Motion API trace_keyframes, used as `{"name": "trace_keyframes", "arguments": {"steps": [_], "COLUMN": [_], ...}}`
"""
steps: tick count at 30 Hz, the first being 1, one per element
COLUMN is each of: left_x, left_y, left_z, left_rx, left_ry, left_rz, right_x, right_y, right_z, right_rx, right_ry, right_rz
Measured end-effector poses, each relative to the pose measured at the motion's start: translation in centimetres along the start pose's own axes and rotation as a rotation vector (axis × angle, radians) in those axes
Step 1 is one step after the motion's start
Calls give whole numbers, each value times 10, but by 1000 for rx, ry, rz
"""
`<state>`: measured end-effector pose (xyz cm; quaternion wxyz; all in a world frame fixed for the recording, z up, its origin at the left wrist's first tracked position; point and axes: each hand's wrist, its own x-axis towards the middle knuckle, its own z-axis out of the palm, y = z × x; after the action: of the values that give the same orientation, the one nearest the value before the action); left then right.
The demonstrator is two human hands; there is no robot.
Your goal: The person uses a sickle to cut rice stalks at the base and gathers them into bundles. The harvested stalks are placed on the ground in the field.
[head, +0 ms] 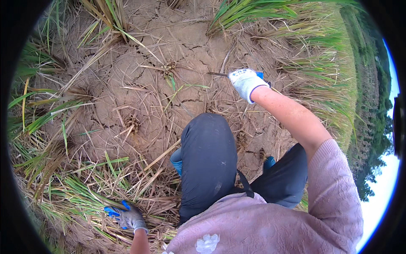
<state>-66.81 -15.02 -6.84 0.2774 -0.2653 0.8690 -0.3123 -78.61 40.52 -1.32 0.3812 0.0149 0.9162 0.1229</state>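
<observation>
My right hand point(245, 81), in a white knit glove with a blue cuff edge, is closed around the handle of a hand tool out over the cracked soil. A thin dark blade point(217, 74) juts to the left from the fist, and a blue part shows at its right side. At the lower left my left hand point(127, 216), in a grey glove with blue fingertips, lies on a pile of cut rice stalks point(85, 193). Its fingers are spread; whether stalks lie between thumb and fingers is unclear.
Cracked soil point(190, 41) strewn with straw lies ahead, with cut stubble clumps point(131, 123). Standing rice plants point(330, 63) line the right, more point(253, 12) stand at the top and others point(38, 104) at the left. My bent knee point(207, 143) rises between the hands.
</observation>
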Motion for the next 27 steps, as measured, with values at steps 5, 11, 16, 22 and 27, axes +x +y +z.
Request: {"name": "trace_keyframes", "arguments": {"steps": [5,11,16,22,27], "left_x": [-3,-6,-3,-23,-21], "left_y": [4,7,6,8,13], "left_z": [-4,-9,5,-39,-43], "left_rx": [-60,0,-26,-79,-1], "left_ry": [21,-86,43,-40,-139], "left_rz": [-25,-23,-22,-80,-14], "right_x": [-7,-16,-23,-72,-77], "right_y": [-9,-5,50,130,172], "right_z": [15,10,-5,-20,77], "right_rx": [71,140,163,598,1412], "right_ry": [55,7,-2,41,-195], "right_rz": [101,92,-21,75,545]}}
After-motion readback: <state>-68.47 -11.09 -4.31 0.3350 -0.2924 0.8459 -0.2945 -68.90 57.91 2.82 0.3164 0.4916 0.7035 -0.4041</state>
